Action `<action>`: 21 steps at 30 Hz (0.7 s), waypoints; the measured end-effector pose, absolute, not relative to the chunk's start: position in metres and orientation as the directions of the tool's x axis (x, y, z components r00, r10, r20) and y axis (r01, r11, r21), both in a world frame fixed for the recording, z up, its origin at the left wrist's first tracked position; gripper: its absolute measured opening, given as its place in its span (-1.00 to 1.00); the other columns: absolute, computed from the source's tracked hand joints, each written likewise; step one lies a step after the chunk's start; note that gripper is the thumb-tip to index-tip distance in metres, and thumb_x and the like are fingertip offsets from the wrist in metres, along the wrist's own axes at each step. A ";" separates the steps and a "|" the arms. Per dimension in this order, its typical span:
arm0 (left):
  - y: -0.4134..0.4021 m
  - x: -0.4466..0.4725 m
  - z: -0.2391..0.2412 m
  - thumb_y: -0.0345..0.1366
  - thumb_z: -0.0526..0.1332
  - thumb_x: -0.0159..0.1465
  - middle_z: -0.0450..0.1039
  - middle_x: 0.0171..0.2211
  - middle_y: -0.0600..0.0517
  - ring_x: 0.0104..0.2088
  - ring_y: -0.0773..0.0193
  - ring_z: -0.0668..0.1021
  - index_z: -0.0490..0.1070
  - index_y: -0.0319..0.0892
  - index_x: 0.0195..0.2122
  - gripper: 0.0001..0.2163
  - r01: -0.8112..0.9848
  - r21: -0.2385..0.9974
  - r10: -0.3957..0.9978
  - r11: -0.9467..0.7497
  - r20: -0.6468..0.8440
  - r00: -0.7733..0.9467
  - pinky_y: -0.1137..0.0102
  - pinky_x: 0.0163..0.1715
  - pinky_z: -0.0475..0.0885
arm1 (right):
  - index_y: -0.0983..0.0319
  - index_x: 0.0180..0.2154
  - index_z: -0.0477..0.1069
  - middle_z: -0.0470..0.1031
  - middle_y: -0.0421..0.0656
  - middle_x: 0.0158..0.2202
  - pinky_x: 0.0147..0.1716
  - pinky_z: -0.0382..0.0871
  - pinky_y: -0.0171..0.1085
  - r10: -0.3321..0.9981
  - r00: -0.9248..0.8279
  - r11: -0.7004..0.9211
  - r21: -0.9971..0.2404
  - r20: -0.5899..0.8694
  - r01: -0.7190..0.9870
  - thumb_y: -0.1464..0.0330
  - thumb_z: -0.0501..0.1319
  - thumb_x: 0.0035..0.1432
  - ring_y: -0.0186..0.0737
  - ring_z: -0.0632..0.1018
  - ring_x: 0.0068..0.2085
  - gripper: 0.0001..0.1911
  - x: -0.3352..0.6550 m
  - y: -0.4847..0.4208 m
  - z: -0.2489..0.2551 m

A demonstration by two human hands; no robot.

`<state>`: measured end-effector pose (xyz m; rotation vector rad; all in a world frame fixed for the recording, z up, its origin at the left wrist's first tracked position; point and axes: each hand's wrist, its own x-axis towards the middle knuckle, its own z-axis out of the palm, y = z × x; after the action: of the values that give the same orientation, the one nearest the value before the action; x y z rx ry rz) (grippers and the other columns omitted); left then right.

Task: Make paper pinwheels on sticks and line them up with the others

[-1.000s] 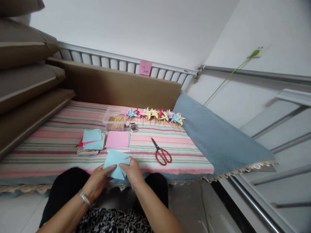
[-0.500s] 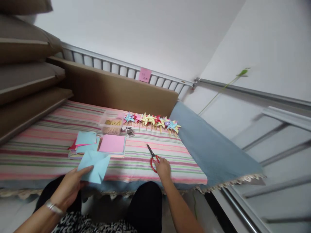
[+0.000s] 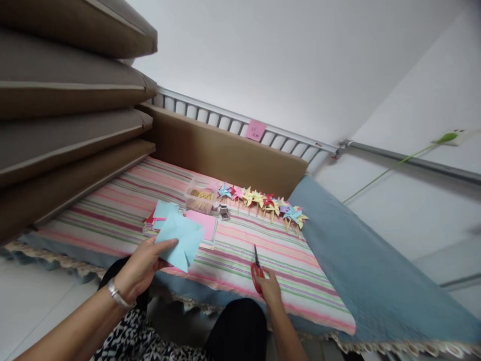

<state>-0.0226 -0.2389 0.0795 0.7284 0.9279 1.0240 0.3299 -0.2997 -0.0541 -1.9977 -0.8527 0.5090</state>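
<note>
My left hand [image 3: 145, 263] pinches a light blue paper square [image 3: 182, 238] by its near-left edge, thumb on top. Slits run in from the paper's corners. My right hand [image 3: 270, 288] is closed at the red handles of a pair of scissors [image 3: 257, 273], whose dark blades point away from me over the striped cloth. Behind the held sheet lie a stack of pink-topped paper squares [image 3: 203, 224] and another pile with a blue sheet [image 3: 165, 209] on top, both partly covered by it.
A clear plastic box [image 3: 201, 195] of small sticks stands further back, beside small metallic items [image 3: 224, 212]. To its right lies a row of colourful paper pinwheels [image 3: 259, 199]. Stacked cushions [image 3: 75, 100] rise on the left; a brown board [image 3: 225, 150] closes the back, with a pink note [image 3: 256, 130] above.
The view has turned, so the scene sits further right. My left hand has lifted the blue paper over the stacks. The scissors have swung to point more straight ahead in my right hand.
</note>
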 end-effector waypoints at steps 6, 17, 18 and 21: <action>-0.238 -0.025 0.087 -0.31 0.35 -0.01 0.57 -0.46 -0.04 -0.48 0.20 0.55 0.47 -0.29 -0.28 -0.74 -0.384 0.873 0.948 0.301 -0.232 0.216 0.38 -0.53 0.45 | 0.19 -0.09 0.28 0.20 -0.36 -0.63 -0.67 0.15 -0.40 0.905 0.413 -0.059 -0.991 -0.102 -0.117 0.02 0.15 0.04 -0.42 0.24 -0.67 -0.51 0.238 -0.369 -0.031; -0.250 -0.031 0.103 -0.27 0.38 -0.08 0.57 -0.51 0.01 -0.53 0.20 0.53 0.49 -0.26 -0.36 -0.75 -0.415 0.879 0.969 0.234 -0.174 0.176 0.38 -0.52 0.42 | 0.21 -0.04 0.31 0.38 -0.24 -0.50 -0.55 0.22 -0.39 0.994 -0.074 -0.054 -0.960 -0.078 0.275 0.03 0.22 -0.02 -0.38 0.33 -0.57 -0.44 0.158 -0.393 0.029; -0.251 -0.032 0.103 -0.27 0.38 -0.08 0.57 -0.51 0.00 -0.53 0.21 0.53 0.49 -0.26 -0.36 -0.74 -0.418 0.878 0.969 0.232 -0.173 0.174 0.38 -0.52 0.43 | 0.21 -0.06 0.33 0.36 -0.25 -0.52 -0.59 0.19 -0.40 0.991 -0.087 -0.073 -0.952 -0.103 0.296 0.02 0.21 -0.01 -0.39 0.31 -0.59 -0.45 0.157 -0.393 0.033; -0.251 -0.035 0.104 -0.27 0.38 -0.06 0.57 -0.49 -0.01 -0.50 0.23 0.53 0.49 -0.28 -0.35 -0.74 -0.412 0.883 0.971 0.223 -0.163 0.175 0.41 -0.51 0.42 | 0.23 -0.06 0.34 0.31 -0.24 -0.54 -0.65 0.13 -0.42 0.984 -0.083 -0.122 -0.937 -0.157 0.327 -0.04 0.11 0.05 -0.39 0.29 -0.60 -0.43 0.153 -0.396 0.044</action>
<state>-0.0353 -0.2514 0.1036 0.8050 0.8757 1.1466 0.1531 -0.3956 0.0442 -1.5069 -1.4627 1.2262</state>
